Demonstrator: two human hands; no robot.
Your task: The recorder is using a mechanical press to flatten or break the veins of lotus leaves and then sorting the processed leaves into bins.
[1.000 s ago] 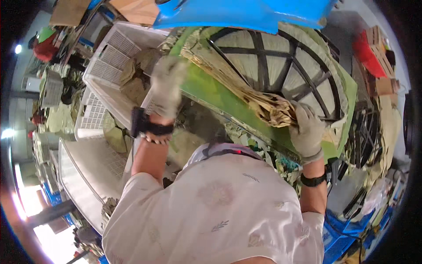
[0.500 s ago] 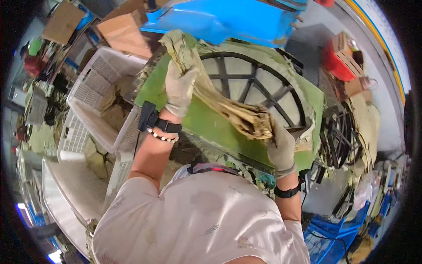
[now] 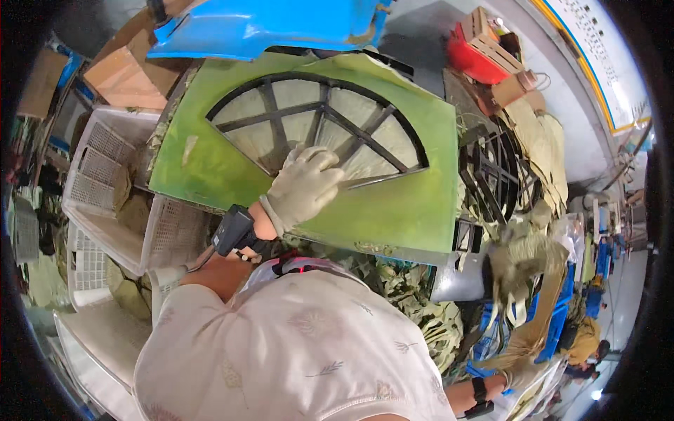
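Observation:
My left hand [image 3: 305, 186], in a pale glove, lies with bent fingers over the narrow end of a black fan-shaped frame [image 3: 324, 111], gripping it. Pale sheet material [image 3: 295, 92] fills the spaces between the frame's ribs. Beneath it is a green board [image 3: 196, 168]. Far out at the lower right is my gloved right hand [image 3: 523, 372], its fingers smeared and partly hidden. Long brownish dried leaf strips [image 3: 546, 312] hang beside it, over a blue crate [image 3: 484, 344]. A blurred clump of leaves [image 3: 523, 263] is just above; whether the hand holds any leaves is unclear.
White plastic baskets [image 3: 105, 203] with leaf pieces stand left of the board. A blue machine cover [image 3: 267, 28] borders its far side. More black frames [image 3: 495, 168] and leaf sheets lie to the right. Crumpled leaves [image 3: 428, 316] are heaped below the near edge.
The leaf bundle stretched between both hands has left the board. My right hand swung to the lower right; my left came down onto the frame. The loose leaf around the frame is gone.

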